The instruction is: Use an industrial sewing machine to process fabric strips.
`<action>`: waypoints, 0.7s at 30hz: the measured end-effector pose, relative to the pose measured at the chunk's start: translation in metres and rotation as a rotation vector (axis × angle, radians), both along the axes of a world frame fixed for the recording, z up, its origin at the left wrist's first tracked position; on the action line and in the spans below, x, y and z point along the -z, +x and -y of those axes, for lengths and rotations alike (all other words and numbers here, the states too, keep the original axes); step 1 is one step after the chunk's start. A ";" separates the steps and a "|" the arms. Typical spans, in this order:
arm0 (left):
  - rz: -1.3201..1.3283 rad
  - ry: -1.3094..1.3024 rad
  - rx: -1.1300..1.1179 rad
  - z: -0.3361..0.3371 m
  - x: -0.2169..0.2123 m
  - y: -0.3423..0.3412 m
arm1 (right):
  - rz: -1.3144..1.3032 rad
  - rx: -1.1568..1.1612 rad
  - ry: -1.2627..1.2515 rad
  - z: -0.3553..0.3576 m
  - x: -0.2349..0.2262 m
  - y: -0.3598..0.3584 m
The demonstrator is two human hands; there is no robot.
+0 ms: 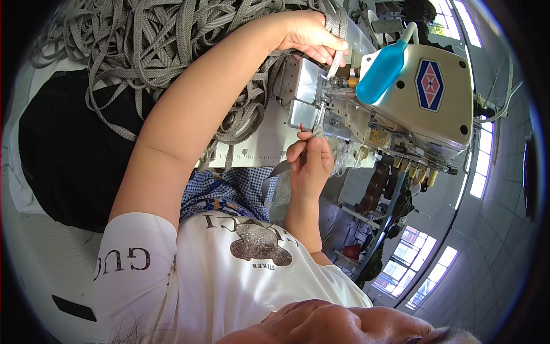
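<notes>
With the left hand [306, 35] pinching gray straps [337, 26] at top middle and the right hand [311, 163] below pinching a gray strip [318, 129], guide them flat and gently by the sewing machine [452, 80].

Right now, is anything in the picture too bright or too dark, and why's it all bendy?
Head view: the wide lens curves straight lines, like on the ceiling; head view: the windows glare white; head view: the big black thing beside the grey straps is so dark its folds barely show; head view: the metal plate shines, but the fingers look fairly clear.
</notes>
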State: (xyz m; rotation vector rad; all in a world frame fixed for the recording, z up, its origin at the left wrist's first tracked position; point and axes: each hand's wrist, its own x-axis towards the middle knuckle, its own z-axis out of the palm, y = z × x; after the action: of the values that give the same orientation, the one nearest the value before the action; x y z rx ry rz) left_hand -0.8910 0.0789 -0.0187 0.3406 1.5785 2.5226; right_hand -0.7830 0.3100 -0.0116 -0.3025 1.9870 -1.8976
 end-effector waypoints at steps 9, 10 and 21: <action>-0.027 0.015 -0.017 -0.001 0.002 -0.005 | 0.000 -0.009 -0.020 0.000 0.002 -0.001; -0.031 -0.006 -0.033 -0.001 0.002 -0.005 | 0.003 -0.009 -0.021 -0.001 0.002 -0.001; 0.022 0.063 -0.095 0.028 -0.035 0.015 | -1.229 0.100 0.659 -0.018 0.007 -0.009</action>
State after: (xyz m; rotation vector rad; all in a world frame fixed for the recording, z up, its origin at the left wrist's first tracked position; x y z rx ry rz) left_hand -0.8756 0.0505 0.0164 0.2494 1.5460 2.6420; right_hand -0.7924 0.3280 -0.0182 -1.4145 3.2359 -0.9441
